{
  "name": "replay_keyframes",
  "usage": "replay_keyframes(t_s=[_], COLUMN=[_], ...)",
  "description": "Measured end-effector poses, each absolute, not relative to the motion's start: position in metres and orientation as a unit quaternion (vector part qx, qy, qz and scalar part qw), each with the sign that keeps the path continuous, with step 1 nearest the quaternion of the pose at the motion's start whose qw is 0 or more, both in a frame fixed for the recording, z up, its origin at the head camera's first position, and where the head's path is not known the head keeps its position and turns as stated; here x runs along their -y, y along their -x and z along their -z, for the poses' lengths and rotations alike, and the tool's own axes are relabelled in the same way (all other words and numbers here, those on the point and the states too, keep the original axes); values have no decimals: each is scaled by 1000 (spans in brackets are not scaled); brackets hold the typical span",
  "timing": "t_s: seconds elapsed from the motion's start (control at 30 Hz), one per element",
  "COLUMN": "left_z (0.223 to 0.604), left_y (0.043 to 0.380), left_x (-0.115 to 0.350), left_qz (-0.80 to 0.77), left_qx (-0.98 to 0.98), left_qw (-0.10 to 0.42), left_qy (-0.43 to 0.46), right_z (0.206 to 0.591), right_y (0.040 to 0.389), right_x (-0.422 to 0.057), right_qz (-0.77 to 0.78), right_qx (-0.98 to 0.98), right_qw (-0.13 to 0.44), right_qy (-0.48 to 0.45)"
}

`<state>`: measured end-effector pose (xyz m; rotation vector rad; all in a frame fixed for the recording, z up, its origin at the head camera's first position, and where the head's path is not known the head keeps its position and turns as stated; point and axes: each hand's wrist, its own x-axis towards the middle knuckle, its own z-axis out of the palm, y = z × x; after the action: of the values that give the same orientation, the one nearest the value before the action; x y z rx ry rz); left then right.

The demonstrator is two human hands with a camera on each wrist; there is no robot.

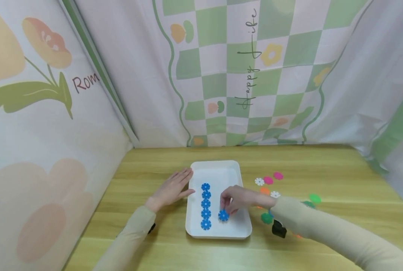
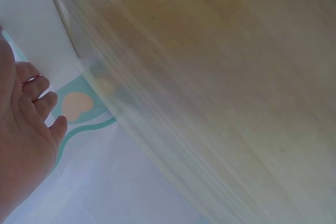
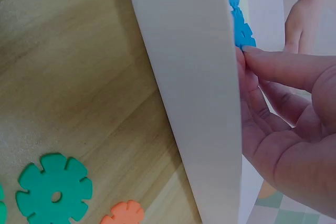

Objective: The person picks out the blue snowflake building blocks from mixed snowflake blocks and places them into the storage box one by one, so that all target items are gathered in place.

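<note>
A white tray (image 1: 218, 171) lies on the wooden table, with a column of several blue snowflake discs (image 1: 206, 204) along its left part. My right hand (image 1: 237, 198) reaches over the tray's right rim and pinches a single blue snowflake disc (image 1: 223, 215) between thumb and fingertips, close over the tray floor. The right wrist view shows the thumb and fingers at the blue disc (image 3: 243, 30), partly behind the tray wall. My left hand (image 1: 174, 188) rests at the tray's left rim, fingers extended and thumb toward the rim. The left wrist view catches that hand (image 2: 29, 114) with its fingers slightly bent.
Right of the tray lie loose discs: pink (image 1: 278, 175), white (image 1: 259, 181), orange (image 1: 264, 191), green (image 1: 266, 218) and light green (image 1: 315, 198). My right forearm passes over some of them. A patterned curtain (image 1: 238, 75) hangs along the table's back edge.
</note>
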<state>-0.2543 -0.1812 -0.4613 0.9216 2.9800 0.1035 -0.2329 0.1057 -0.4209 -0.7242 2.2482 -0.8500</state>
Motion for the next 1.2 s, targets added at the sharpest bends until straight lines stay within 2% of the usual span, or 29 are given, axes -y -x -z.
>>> replay_keyframes(t_s=[0.67, 0.93, 1.2], left_z=[464, 465, 466], left_y=[257, 256, 257], left_x=[182, 182, 182], left_qz=[-29, -28, -30], left_qx=[-955, -955, -955], left_qw=[10, 7, 4], left_qy=[-297, -296, -296], right_z=[429, 420, 403], right_y=[221, 228, 232], right_x=[-103, -115, -150], right_qz=[301, 303, 325], right_qx=[-861, -860, -867], right_qw=[307, 264, 225], right_qy=[272, 315, 304])
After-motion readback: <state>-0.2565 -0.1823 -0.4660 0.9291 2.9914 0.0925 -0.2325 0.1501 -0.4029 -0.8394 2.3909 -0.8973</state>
